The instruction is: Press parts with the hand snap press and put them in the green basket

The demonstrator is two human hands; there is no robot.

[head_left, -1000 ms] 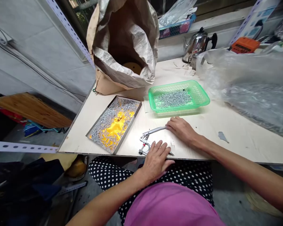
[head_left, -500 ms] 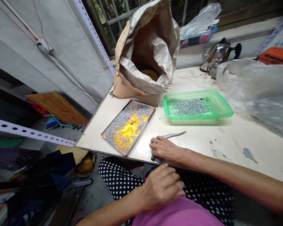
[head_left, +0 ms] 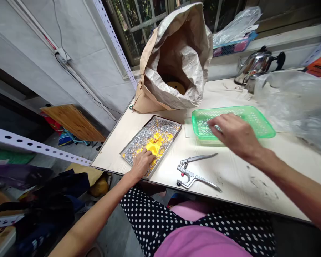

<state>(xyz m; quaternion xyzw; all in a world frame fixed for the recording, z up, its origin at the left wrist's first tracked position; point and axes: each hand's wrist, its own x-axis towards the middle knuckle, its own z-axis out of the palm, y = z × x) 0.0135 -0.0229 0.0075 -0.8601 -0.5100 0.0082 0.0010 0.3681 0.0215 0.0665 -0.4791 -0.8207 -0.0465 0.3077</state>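
Observation:
A shallow metal tray (head_left: 169, 150) with a yellow bottom holds many small silvery screw-like pieces (head_left: 143, 138). My left hand (head_left: 142, 164) is at the tray's near edge, its fingers curled down among the pieces; its fingertips are hidden. Over the left part of a green plastic basket (head_left: 269, 132) hangs my right hand (head_left: 234, 135), slightly blurred, thumb and fingers apart with nothing visible between them. Silvery metal pieces (head_left: 202, 125) lie in that basket, partly covered by the hand. Snap-fastener pliers (head_left: 194, 177) with spread handles rest on the table, untouched, between tray and basket.
A large paper sack (head_left: 149, 96) gapes behind the tray. At the back right stand a steel kettle (head_left: 254, 64) and a clear plastic bag (head_left: 286, 96). The table's front edge (head_left: 160, 184) runs just above my lap.
My right hand has left the pliers and moved up and right over the green basket. My left hand has gone from my lap into the metal tray. The view has shifted slightly.

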